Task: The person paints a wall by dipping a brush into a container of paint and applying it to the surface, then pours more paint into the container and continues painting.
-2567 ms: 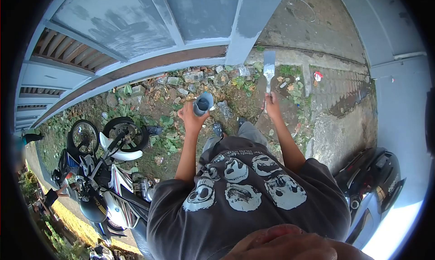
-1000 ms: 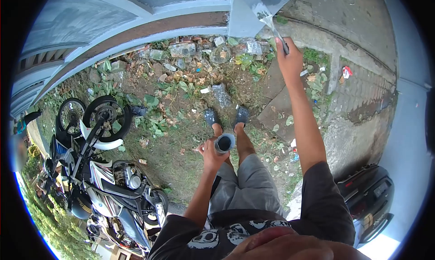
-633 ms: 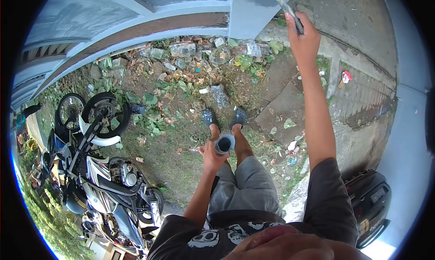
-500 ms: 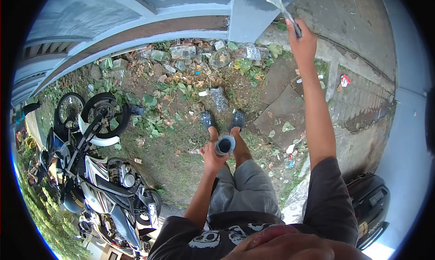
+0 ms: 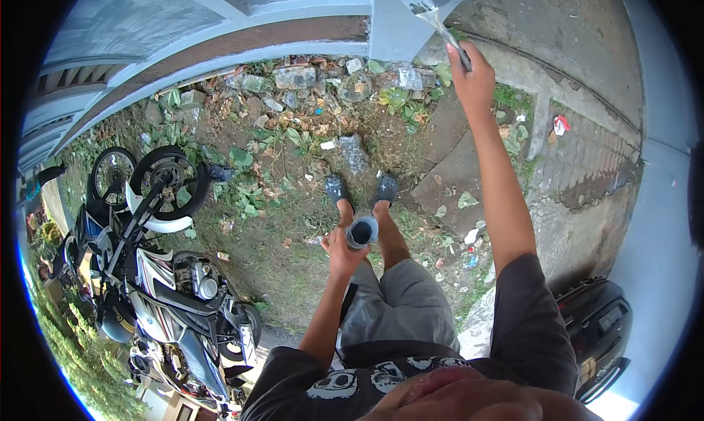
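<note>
My left hand [image 5: 343,254] is wrapped round a small grey cup [image 5: 362,232] with dark contents, held in front of my shorts. At the upper right, my right hand [image 5: 473,75] grips the dark handle of a paintbrush [image 5: 438,25]. The brush's pale, paint-smeared head points up and left, over the lower part of a light blue-grey wall post [image 5: 407,32]. Whether the bristles touch the surface is hard to tell.
Parked motorcycles [image 5: 165,304] stand at the left. Rubble and bricks [image 5: 295,78] line the wall's foot. A rough stone block [image 5: 354,155] lies before my feet. At the right are a concrete strip [image 5: 579,149] and a dark vehicle [image 5: 598,329].
My right hand and the brush have moved left and slightly down along the post. My left hand still holds the cup, with little movement.
</note>
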Tool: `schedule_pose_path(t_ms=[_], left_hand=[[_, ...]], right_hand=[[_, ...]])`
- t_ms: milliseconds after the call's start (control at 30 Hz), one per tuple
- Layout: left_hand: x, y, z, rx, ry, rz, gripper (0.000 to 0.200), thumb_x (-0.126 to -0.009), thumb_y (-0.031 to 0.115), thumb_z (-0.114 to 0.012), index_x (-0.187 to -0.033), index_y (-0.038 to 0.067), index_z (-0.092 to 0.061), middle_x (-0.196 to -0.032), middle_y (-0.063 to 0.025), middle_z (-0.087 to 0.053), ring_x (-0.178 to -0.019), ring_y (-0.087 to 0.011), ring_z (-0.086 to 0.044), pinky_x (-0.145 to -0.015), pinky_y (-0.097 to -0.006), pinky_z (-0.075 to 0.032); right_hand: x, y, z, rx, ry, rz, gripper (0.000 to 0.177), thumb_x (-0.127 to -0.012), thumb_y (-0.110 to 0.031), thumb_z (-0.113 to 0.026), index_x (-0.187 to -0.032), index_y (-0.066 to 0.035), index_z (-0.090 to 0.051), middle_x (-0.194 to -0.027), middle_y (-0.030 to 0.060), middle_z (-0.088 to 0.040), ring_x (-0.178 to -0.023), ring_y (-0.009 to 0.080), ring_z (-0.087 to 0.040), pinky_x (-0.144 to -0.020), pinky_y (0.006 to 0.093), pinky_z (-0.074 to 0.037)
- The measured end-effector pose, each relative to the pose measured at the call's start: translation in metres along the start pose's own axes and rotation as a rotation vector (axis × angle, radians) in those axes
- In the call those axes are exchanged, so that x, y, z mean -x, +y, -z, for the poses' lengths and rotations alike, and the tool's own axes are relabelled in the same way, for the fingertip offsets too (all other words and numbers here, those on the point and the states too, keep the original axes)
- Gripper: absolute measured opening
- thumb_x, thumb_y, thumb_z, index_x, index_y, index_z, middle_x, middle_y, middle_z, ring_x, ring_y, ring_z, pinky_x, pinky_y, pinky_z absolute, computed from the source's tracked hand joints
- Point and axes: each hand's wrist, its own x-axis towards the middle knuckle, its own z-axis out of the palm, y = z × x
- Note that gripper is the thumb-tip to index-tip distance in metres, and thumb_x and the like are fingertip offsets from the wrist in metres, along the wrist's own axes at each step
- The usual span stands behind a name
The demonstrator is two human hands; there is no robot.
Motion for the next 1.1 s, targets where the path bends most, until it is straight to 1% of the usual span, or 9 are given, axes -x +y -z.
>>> schedule_pose_path(t_ms=[167,367,467,600,667,800,900,967,1100], left_hand=[[0.000,0.000,-0.001,0.011,0.005,0.002,0.071,-0.057,0.024,-0.089,-0.116,0.008,-0.053,-0.107,-0.0124,-0.057,-0.108,-0.0353,-0.055,-0.098,-0.0509,-0.029],[-0.002,0.002,-0.001,0.028,0.049,-0.018,0.069,-0.058,0.025,-0.088,-0.115,0.008,-0.053,-0.105,-0.0129,-0.058,-0.105,-0.0356,-0.056,-0.097,-0.0503,-0.030],[-0.002,-0.005,-0.002,0.012,0.042,-0.012,0.069,-0.059,0.025,-0.088,-0.115,0.008,-0.054,-0.105,-0.0127,-0.058,-0.105,-0.0357,-0.056,-0.096,-0.0502,-0.030],[-0.002,-0.012,0.000,-0.002,0.003,-0.011,0.070,-0.059,0.027,-0.089,-0.117,0.007,-0.055,-0.107,-0.0118,-0.058,-0.106,-0.0356,-0.056,-0.096,-0.0506,-0.030],[-0.003,-0.011,0.000,-0.006,-0.002,-0.014,0.070,-0.059,0.027,-0.089,-0.117,0.008,-0.055,-0.107,-0.0117,-0.058,-0.107,-0.0356,-0.056,-0.096,-0.0509,-0.030],[-0.006,-0.011,-0.001,-0.007,-0.034,-0.015,0.071,-0.060,0.026,-0.089,-0.119,0.008,-0.055,-0.108,-0.0116,-0.059,-0.108,-0.0354,-0.056,-0.098,-0.0514,-0.029],[-0.008,-0.010,-0.004,-0.003,-0.042,-0.009,0.073,-0.060,0.028,-0.088,-0.123,0.009,-0.057,-0.113,-0.0096,-0.062,-0.111,-0.0307,-0.057,-0.099,-0.0460,-0.028],[-0.009,-0.014,-0.007,-0.007,-0.043,-0.003,0.074,-0.060,0.029,-0.088,-0.123,0.009,-0.057,-0.113,-0.0098,-0.062,-0.111,-0.0306,-0.057,-0.099,-0.0460,-0.028],[-0.013,-0.009,-0.004,-0.011,-0.025,0.009,0.074,-0.060,0.029,-0.088,-0.124,0.009,-0.057,-0.114,-0.0100,-0.062,-0.111,-0.0304,-0.057,-0.099,-0.0460,-0.028]], right_hand=[[-0.017,0.013,-0.023,0.008,0.016,0.024,0.027,-0.096,-0.039,-0.067,-0.099,-0.012,-0.068,-0.077,0.0119,-0.067,-0.066,0.0326,-0.065,-0.056,0.0401,-0.048],[0.052,0.082,-0.024,0.224,-0.158,-0.234,0.029,-0.096,-0.041,-0.066,-0.098,-0.013,-0.066,-0.076,0.0139,-0.067,-0.069,0.0382,-0.065,-0.059,0.0451,-0.048],[0.069,0.100,-0.021,0.191,-0.143,-0.156,0.029,-0.097,-0.041,-0.065,-0.099,-0.013,-0.066,-0.078,0.0139,-0.068,-0.069,0.0380,-0.065,-0.059,0.0447,-0.048],[0.045,0.061,-0.017,0.152,-0.107,-0.100,0.029,-0.097,-0.041,-0.065,-0.100,-0.012,-0.066,-0.081,0.0137,-0.068,-0.068,0.0364,-0.065,-0.059,0.0427,-0.048],[0.025,0.041,-0.023,-0.045,-0.008,-0.041,0.029,-0.097,-0.040,-0.066,-0.101,-0.011,-0.067,-0.084,0.0132,-0.068,-0.067,0.0344,-0.065,-0.058,0.0406,-0.048],[-0.005,0.029,-0.030,-0.131,0.004,0.002,0.030,-0.097,-0.039,-0.067,-0.103,-0.010,-0.067,-0.082,0.0125,-0.068,-0.066,0.0327,-0.065,-0.058,0.0392,-0.048],[-0.003,0.043,-0.040,-0.074,0.021,-0.037,0.028,-0.097,-0.039,-0.067,-0.102,-0.011,-0.067,-0.080,0.0132,-0.068,-0.067,0.0347,-0.065,-0.058,0.0402,-0.048],[0.016,0.070,-0.037,0.097,-0.119,-0.181,0.028,-0.097,-0.041,-0.066,-0.099,-0.013,-0.066,-0.079,0.0139,-0.068,-0.069,0.0367,-0.065,-0.058,0.0417,-0.048],[0.088,0.124,-0.025,0.285,-0.181,-0.301,0.032,-0.097,-0.046,-0.063,-0.096,-0.014,-0.065,-0.073,0.0128,-0.066,-0.067,0.0392,-0.064,-0.058,0.0442,-0.047]])
